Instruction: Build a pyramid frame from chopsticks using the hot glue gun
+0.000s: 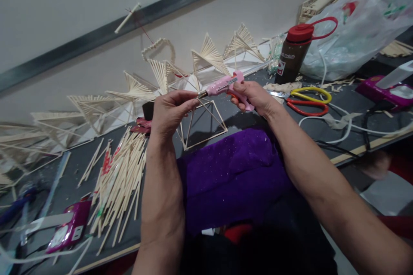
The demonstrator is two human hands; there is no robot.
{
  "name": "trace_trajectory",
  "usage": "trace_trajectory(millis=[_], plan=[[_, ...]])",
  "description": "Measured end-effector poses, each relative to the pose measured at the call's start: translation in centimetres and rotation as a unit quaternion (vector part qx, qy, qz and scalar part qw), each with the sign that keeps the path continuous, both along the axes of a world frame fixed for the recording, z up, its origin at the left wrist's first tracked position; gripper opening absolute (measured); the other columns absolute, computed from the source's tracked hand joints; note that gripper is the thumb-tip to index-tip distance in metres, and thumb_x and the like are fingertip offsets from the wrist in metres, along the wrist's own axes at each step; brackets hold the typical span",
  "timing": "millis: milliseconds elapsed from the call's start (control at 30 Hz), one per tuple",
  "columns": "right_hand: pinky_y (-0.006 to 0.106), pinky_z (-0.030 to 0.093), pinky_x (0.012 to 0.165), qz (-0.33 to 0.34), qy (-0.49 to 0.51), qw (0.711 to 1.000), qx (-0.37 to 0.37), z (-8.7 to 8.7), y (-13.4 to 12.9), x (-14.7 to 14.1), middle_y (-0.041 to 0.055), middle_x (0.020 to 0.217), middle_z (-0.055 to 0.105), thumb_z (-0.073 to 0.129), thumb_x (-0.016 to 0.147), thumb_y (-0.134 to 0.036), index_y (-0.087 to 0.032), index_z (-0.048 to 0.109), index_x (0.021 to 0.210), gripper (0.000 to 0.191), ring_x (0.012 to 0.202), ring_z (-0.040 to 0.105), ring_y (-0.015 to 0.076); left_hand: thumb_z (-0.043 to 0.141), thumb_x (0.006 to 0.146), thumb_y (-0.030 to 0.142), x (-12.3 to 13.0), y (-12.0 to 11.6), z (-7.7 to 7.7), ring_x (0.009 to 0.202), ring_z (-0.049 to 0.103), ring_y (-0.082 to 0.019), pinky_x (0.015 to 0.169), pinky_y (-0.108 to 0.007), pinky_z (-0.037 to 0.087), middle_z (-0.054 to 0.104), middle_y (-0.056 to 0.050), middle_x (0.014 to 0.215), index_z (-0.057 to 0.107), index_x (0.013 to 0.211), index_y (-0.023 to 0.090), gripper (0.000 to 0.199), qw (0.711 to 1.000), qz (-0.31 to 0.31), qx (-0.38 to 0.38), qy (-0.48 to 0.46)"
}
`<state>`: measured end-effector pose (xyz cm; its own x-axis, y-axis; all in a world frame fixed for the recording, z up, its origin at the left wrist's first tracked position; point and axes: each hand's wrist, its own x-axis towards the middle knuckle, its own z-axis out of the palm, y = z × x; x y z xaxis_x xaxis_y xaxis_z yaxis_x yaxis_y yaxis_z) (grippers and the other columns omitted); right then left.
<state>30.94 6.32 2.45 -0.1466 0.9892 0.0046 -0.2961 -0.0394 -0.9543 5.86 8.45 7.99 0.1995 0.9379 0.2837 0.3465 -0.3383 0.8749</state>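
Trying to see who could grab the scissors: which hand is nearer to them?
Right. The right hand, gripping the pink glue gun, sits just beside the scissors. The left hand is farther off, beyond the glue gun.

Scissors (308, 101), brown bottle (295, 53), plastic bag (364, 25)

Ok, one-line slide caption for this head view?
Right hand aims a pink glue gun at a stick frame pinched in the left hand, loose sticks alongside.
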Motion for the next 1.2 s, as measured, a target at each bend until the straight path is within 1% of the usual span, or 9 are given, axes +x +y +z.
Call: trace_trajectory(millis=[267,533,667,867,1100,1200], plan=[[0.017,0.034,0.037,0.004,-0.01,1.0,0.001,-0.37,0.16,0.09,-0.0016,0.063,0.064,0.072,0.095,-0.059,-0.018,0.065,0.083,0.043,0.043,0.048,0.0042,0.091,0.066,0.03,0.22,-0.14,0.25,0.061,0.065,-0.013,0.051,-0.024,0.046,0.078,-0.004,0.073,0.086,0.083,0.021,0.02,1.0,0.004,0.002,0.004],[0.017,0.034,0.037,-0.003,-0.007,1.0,-0.004,0.04,-0.11,-0.01,-0.0014,0.061,0.063,0.068,0.1,-0.049,-0.017,0.065,0.081,0.038,0.042,0.048,0.0044,0.091,0.066,0.031,0.3,-0.24,0.26,0.061,0.066,-0.014,0.051,-0.023,0.048,0.079,-0.004,0.073,0.086,0.082,0.022,0.019,1.0,0.004,0.001,0.001],[0.017,0.034,0.036,-0.01,-0.003,1.0,-0.007,0.15,-0.15,-0.04,-0.0012,0.061,0.064,0.069,0.099,-0.051,-0.017,0.065,0.081,0.039,0.042,0.048,0.0046,0.091,0.066,0.029,0.33,-0.34,0.33,0.061,0.066,-0.014,0.052,-0.024,0.048,0.079,-0.004,0.072,0.086,0.081,0.022,0.017,1.0,0.005,0.002,-0.005],[0.018,0.035,0.036,-0.007,0.001,1.0,-0.005,0.12,-0.05,0.05,-0.0001,0.061,0.064,0.074,0.096,-0.052,-0.016,0.065,0.08,0.041,0.041,0.048,0.0054,0.089,0.068,0.026,0.4,-0.4,0.39,0.063,0.068,-0.015,0.053,-0.024,0.048,0.078,-0.004,0.073,0.085,0.082,0.021,0.016,1.0,0.014,-0.006,0.01],[0.017,0.033,0.036,-0.009,-0.006,1.0,-0.005,0.19,-0.14,-0.02,-0.0013,0.06,0.063,0.07,0.099,-0.048,-0.016,0.064,0.079,0.038,0.04,0.048,0.0042,0.089,0.068,0.027,0.28,-0.23,0.14,0.06,0.065,-0.013,0.052,-0.024,0.047,0.078,-0.004,0.073,0.086,0.083,0.021,0.017,1.0,0.01,-0.001,0.006],[0.017,0.032,0.036,-0.005,-0.009,1.0,0.001,0.18,-0.16,-0.06,-0.0016,0.06,0.063,0.071,0.098,-0.049,-0.017,0.064,0.079,0.038,0.041,0.049,0.0042,0.088,0.068,0.027,0.31,-0.28,0.17,0.06,0.064,-0.013,0.052,-0.023,0.047,0.078,-0.003,0.072,0.086,0.082,0.022,0.015,1.0,0.004,0.006,0.004]])
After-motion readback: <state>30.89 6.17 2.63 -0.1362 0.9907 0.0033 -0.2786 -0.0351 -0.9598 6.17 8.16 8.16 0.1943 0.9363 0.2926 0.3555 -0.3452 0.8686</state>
